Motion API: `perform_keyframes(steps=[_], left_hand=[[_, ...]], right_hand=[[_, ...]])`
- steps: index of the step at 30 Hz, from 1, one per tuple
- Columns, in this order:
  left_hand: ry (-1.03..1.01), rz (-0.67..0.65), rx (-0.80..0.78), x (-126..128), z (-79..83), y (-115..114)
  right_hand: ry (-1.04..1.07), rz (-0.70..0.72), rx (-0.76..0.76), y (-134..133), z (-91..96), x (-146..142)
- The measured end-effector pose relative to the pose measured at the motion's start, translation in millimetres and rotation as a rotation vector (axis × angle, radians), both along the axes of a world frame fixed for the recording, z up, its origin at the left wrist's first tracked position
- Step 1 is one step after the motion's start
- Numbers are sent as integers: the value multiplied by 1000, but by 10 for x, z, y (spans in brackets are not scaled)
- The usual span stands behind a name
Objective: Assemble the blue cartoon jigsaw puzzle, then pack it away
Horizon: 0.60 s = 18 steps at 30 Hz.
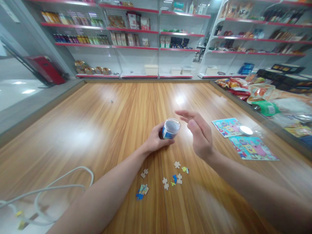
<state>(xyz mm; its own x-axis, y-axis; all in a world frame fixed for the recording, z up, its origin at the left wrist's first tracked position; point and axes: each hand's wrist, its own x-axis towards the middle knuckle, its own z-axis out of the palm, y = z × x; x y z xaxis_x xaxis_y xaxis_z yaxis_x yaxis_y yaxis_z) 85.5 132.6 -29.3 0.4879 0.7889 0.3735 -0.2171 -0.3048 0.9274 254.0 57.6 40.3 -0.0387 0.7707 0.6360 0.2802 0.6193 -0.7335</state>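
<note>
My left hand (157, 138) is wrapped round a clear jar with a blue label (171, 128), held near the middle of the table with its open mouth tilted toward me. To the right of the jar, my right hand (198, 131) hangs in the air, fingers stretched out, touching nothing. Several jigsaw pieces (177, 164) lie loose on the wood in front of me, some plain side up, some with a coloured print. A few blue and yellow pieces (142, 191) lie close together, nearer to me on the left.
Two colourful picture cards (253, 148) lie at the right, with a white lid (246, 130) on one. A pale cable (63, 187) loops at the lower left. Packaged snacks (265, 107) border the table's right edge. Stocked shelves (134, 47) stand behind the wooden table (122, 113).
</note>
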Motion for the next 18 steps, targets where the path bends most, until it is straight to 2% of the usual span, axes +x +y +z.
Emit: perform_keyframes(steps=[2, 4, 6, 8, 10, 12, 15, 18], left_hand=[[-24, 43, -21, 3, -21, 41], [-49, 82, -39, 18, -49, 83], [-72, 115, -55, 43, -74, 115], [-88, 139, -72, 64, -88, 133], [-99, 155, -88, 62, -95, 147], [-105, 165, -102, 21, -100, 171], [-105, 185, -113, -112, -110, 249], [-104, 218, -118, -256, -116, 345]], right_hand=[[-298, -37, -47, -365, -252, 216], [-665, -4, -197, -759, -481, 357], [-904, 65, -309, -1072, -612, 355], [-992, 169, -323, -1221, -635, 190], [-985, 215, -332, -1198, -599, -105], [-929, 225, -324, -1068, -565, -456], [-881, 186, -274, -863, -579, -910], [-886, 195, -156, -768, -661, -1076]])
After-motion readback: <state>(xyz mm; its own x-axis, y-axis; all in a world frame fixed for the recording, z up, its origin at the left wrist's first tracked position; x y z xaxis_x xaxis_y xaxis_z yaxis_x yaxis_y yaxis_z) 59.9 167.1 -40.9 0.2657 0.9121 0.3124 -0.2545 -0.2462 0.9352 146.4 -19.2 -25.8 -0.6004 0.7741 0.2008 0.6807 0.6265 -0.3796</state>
